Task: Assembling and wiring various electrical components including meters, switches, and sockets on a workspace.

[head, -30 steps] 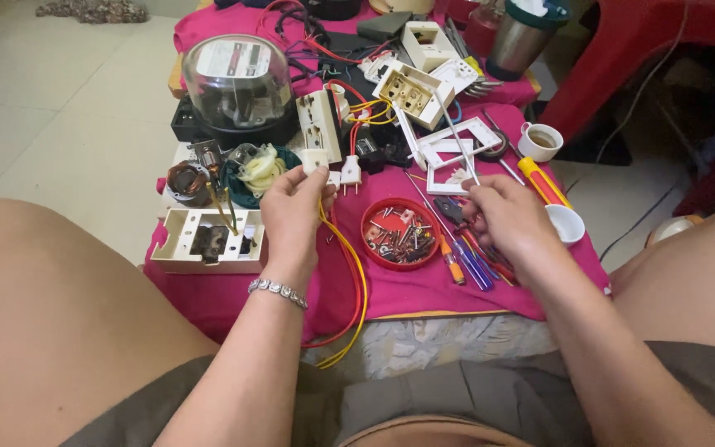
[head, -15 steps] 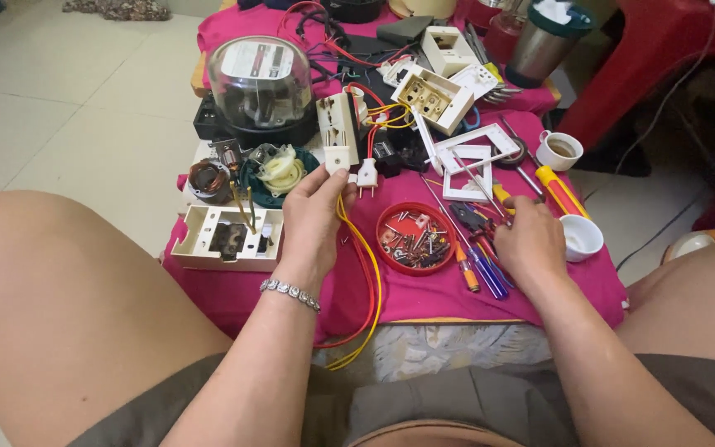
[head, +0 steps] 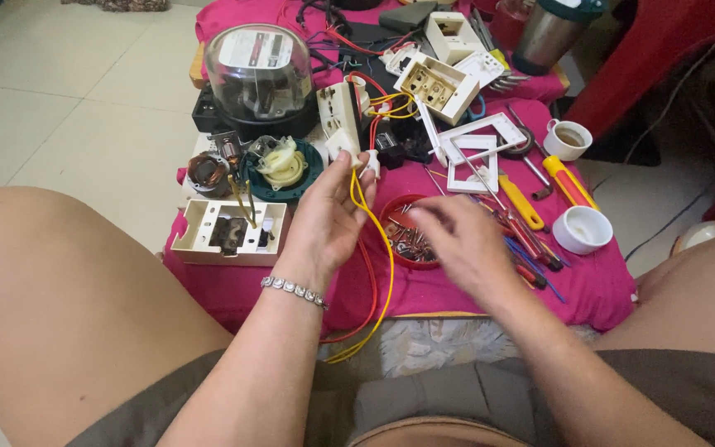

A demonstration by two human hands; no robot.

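My left hand [head: 327, 217], a beaded bracelet on its wrist, is raised over the pink cloth [head: 490, 285] and pinches a small white plug part [head: 368, 160] with yellow and red wires [head: 378, 273] trailing toward my lap. My right hand [head: 461, 240] hovers blurred over a round red dish of screws [head: 403, 240], fingers apart, holding nothing that I can make out. A white switch block [head: 340, 116] stands just beyond my left fingertips.
A glass-domed electric meter [head: 260, 70] sits at the back left. An open white box [head: 229, 232] lies left. White frames [head: 477, 157], screwdrivers [head: 531, 211], two small white cups [head: 583, 229] and a metal tumbler [head: 549, 33] crowd the right. My bare knees flank the low table.
My left hand has lifted the white plug part and its wires off the cloth. My right hand has moved left from the screwdrivers to over the red dish.
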